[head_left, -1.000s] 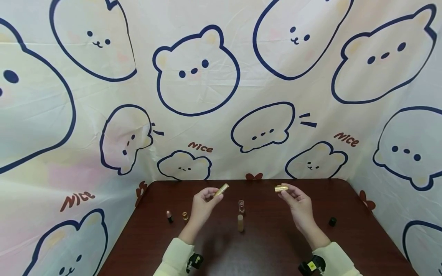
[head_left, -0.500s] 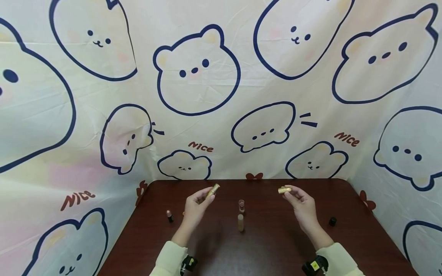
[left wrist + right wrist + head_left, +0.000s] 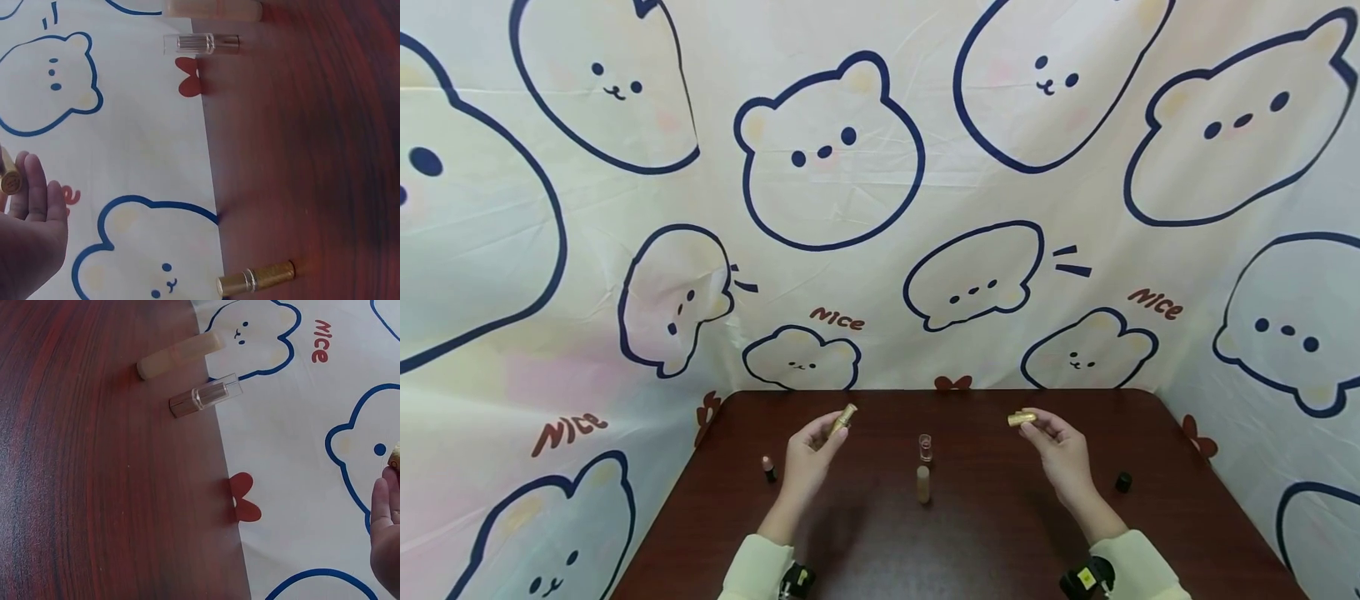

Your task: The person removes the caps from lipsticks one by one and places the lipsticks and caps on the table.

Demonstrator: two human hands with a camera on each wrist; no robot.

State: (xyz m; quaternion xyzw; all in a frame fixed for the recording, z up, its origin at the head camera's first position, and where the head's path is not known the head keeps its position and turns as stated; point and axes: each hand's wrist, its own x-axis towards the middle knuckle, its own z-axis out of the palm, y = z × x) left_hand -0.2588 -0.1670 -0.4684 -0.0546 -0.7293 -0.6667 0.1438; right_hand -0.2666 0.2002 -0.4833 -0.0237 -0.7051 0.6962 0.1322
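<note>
Above the left side of the table, my left hand (image 3: 807,454) pinches a gold lipstick tube (image 3: 844,418), held tilted with its upper end pointing up and right. Its round gold end (image 3: 11,182) shows at the edge of the left wrist view. Across from it, my right hand (image 3: 1062,454) pinches a short gold cylinder (image 3: 1021,418), like a lipstick cap, lying nearly level between thumb and fingers. A second gold lipstick (image 3: 256,278) stands on the table in the left wrist view; my left hand hides it in the head view.
Mid-table stand a clear-capped lipstick (image 3: 925,448) and, nearer, a beige tube (image 3: 922,485). An uncapped pink lipstick (image 3: 768,468) with a black base stands at left. A small black cap (image 3: 1123,482) sits at right. A printed curtain (image 3: 880,208) surrounds the brown table (image 3: 985,533).
My left hand has moved left and slightly down with the gold tube, covering the standing gold lipstick. The right hand has shifted slightly right and down with its gold cylinder.
</note>
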